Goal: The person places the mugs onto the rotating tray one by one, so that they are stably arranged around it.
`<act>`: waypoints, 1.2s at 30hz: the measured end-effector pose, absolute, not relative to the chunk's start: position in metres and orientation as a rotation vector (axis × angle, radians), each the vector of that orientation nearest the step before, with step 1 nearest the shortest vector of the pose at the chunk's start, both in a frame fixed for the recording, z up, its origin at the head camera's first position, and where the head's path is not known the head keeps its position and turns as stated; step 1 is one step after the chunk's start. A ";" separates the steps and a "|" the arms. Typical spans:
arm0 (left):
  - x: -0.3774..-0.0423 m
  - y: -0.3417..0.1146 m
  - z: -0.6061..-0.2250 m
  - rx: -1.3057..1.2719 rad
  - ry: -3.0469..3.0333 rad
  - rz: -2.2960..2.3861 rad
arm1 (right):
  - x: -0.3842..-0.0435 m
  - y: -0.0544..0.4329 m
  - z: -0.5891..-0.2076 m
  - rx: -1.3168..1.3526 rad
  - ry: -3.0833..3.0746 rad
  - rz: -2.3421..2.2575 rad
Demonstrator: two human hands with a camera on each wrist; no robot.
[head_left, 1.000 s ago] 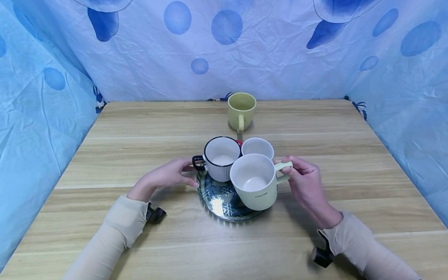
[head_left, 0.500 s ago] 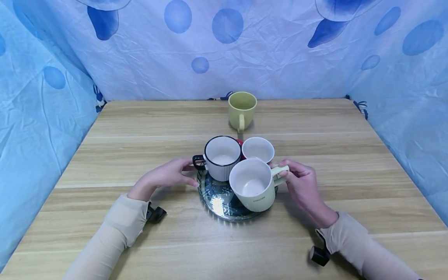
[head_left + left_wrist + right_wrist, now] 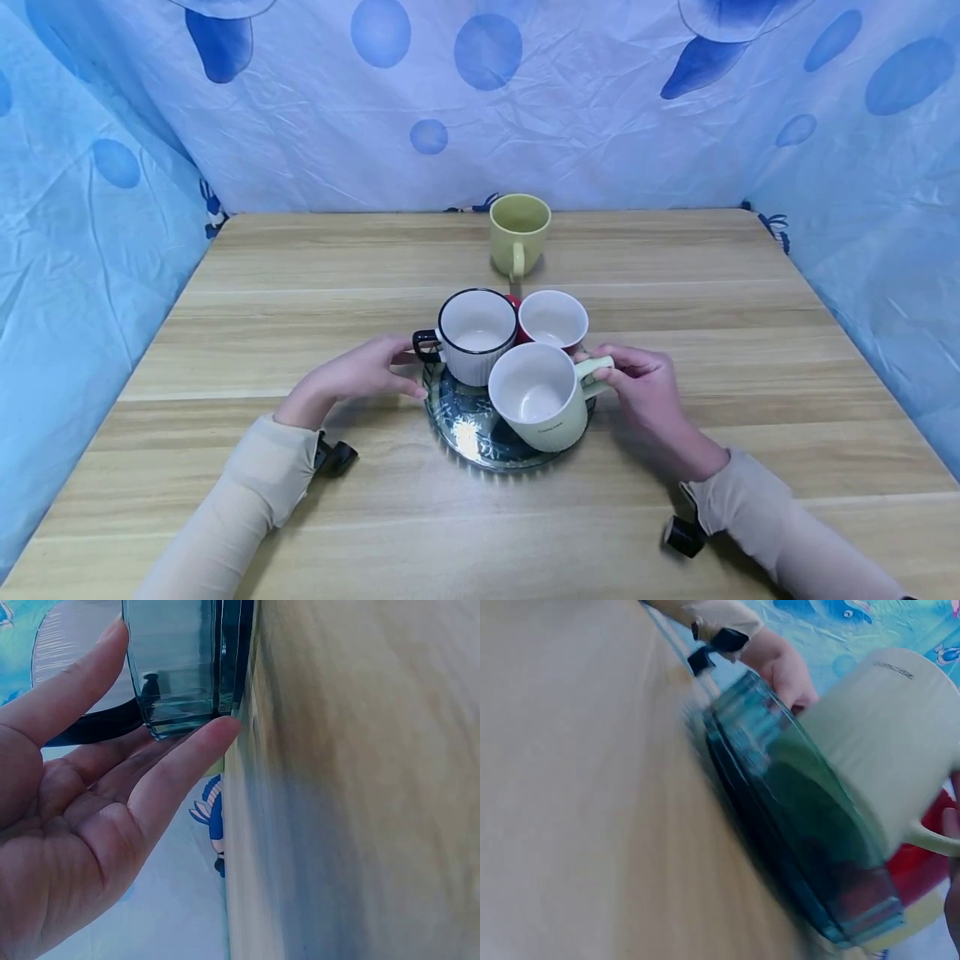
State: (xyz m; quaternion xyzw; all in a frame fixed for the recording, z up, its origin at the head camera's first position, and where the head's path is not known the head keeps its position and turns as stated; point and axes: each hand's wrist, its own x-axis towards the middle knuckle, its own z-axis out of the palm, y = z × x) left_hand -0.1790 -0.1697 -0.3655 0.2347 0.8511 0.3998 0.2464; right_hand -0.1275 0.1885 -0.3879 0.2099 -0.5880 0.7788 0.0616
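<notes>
My right hand [image 3: 651,396] pinches the handle of a pale green mug [image 3: 551,429], white inside, over the front right of a round dark teal glass tray [image 3: 461,425]. That mug leans a little; whether its base fully rests on the glass I cannot tell. Behind it on the tray are a white mug with a black rim [image 3: 468,365] and a red mug [image 3: 522,335] with a white inside. My left hand [image 3: 367,371] lies at the tray's left edge, below the black handle. In the left wrist view its thumb and fingers [image 3: 180,769] are extended beside the glass wall [image 3: 176,667].
A yellow-green mug [image 3: 517,242] stands behind the tray on the wooden table [image 3: 300,275], its handle facing me. Blue patterned cloth [image 3: 315,125] hangs along the back and both sides of the table.
My right hand has brought the pale green mug slightly left and lower over the tray. The left hand has stayed at the tray's edge.
</notes>
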 end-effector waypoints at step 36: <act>-0.180 -0.168 -0.364 0.625 2.341 1.076 | -0.141 0.229 -0.372 0.793 -2.496 1.599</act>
